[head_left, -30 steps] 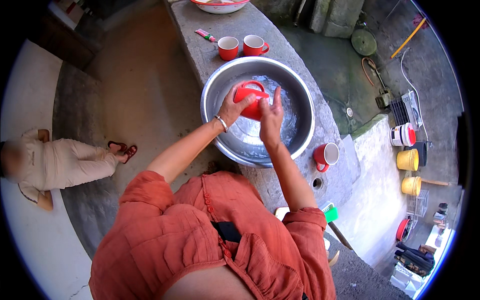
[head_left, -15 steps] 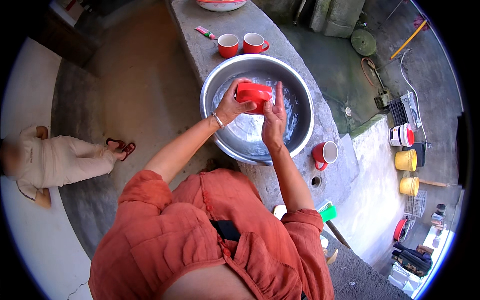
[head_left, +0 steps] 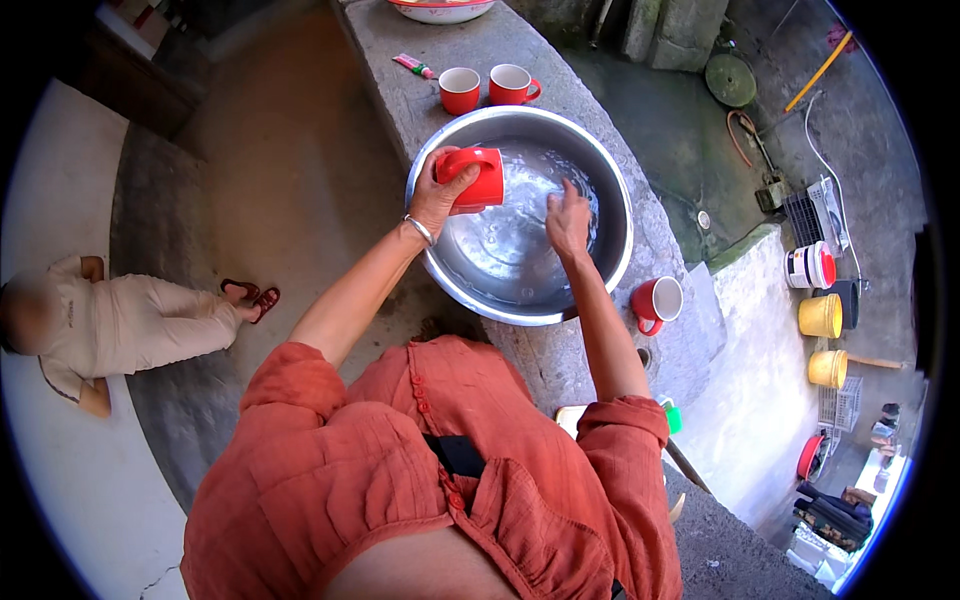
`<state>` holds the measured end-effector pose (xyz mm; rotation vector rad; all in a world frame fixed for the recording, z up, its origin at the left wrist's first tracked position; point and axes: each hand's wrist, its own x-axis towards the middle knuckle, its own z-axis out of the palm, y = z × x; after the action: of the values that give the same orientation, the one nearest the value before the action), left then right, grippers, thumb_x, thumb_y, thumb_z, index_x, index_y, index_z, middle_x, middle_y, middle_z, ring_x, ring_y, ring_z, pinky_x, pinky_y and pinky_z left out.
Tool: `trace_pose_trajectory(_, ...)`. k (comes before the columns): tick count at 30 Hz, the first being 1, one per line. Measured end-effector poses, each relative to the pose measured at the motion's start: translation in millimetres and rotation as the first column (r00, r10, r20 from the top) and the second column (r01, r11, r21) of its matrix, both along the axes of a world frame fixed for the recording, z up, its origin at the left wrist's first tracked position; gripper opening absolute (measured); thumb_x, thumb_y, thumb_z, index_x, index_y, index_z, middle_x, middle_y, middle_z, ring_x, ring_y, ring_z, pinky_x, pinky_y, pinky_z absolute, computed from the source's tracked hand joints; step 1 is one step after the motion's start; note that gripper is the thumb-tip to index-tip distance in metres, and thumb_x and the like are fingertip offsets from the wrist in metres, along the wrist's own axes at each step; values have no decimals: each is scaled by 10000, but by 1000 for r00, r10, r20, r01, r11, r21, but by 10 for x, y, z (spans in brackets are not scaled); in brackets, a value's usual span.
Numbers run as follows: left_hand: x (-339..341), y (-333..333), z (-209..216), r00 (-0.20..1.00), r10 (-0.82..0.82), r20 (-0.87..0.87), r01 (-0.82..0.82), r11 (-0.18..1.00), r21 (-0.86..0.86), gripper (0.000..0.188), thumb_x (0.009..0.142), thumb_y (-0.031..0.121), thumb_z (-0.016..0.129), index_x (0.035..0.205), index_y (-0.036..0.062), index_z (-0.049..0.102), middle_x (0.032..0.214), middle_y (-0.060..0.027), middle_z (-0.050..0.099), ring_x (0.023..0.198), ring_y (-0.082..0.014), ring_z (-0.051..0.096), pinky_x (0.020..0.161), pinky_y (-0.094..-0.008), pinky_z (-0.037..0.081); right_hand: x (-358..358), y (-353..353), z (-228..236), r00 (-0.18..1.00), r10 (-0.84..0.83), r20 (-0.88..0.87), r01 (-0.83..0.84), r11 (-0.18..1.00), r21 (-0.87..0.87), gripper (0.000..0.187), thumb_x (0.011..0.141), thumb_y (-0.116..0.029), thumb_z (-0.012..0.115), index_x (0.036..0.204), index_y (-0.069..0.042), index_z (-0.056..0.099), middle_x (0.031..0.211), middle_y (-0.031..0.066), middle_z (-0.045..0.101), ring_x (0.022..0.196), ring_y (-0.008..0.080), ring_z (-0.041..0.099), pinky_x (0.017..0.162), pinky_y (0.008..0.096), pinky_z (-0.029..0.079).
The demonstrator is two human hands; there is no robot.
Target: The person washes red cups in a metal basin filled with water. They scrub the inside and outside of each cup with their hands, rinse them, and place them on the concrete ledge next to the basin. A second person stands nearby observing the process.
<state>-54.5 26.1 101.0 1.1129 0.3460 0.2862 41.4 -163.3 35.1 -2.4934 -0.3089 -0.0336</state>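
My left hand is closed around a red mug, which it holds tilted on its side over the left part of a round metal basin. The mug's handle is on the upper side, near my fingers. Water lies in the basin, with ripples on its right side. There my right hand reaches down with its fingers apart and nothing seen in them. Whether the fingertips are under water is hard to make out.
Two red mugs and a tube rest on the concrete ledge beyond the basin. Another red mug stands right of it, beside a drain hole. Yellow buckets are far right. A person stands at left.
My left hand has carried the mug to the left, toward the basin's rim. My right hand has come away from the mug and moved right and down toward the water.
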Motion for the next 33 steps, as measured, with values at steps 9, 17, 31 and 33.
trace_pose_trajectory(9, 34, -24, -149, 988, -2, -155, 12, 998, 66, 626, 671, 326, 778, 1132, 97, 422, 1076, -86, 496, 889, -234, 599, 545, -356, 579, -162, 117, 52, 876, 475, -82, -440, 859, 262, 146, 819, -76, 515, 901, -37, 629, 887, 184, 563, 914, 317, 543, 779, 362, 443)
trace_pose_trajectory(17, -51, -11, -16, 958, -211, -196, 192, 975, -112, 613, 732, 475, 670, 1189, 142, 434, 1075, -90, 555, 873, -228, 616, 605, -377, 559, -447, 271, 645, 594, 746, -300, 272, 165, 948, 337, 825, -79, 447, 1156, -21, 467, 1088, 77, 537, 1002, 178, 516, 843, 309, 409)
trace_pose_trajectory(31, -14, 119, -97, 907, -350, -235, 250, 895, -370, 662, 704, 563, 639, 1187, 141, 475, 1047, -74, 590, 872, -211, 615, 619, -345, 550, -227, 152, 875, 799, 550, 243, -599, 760, 250, 246, 713, -27, 626, 949, -88, 595, 792, 98, 610, 818, 318, 598, 676, 378, 489)
trace_pose_trajectory(33, -15, 132, -102, 889, -393, -235, 287, 878, -383, 648, 712, 557, 637, 1182, 139, 481, 1032, -71, 597, 861, -205, 618, 609, -340, 551, -206, 183, 898, 703, 562, 435, -657, 748, 96, 225, 696, -50, 646, 913, -93, 602, 798, 94, 608, 744, 305, 593, 652, 379, 487)
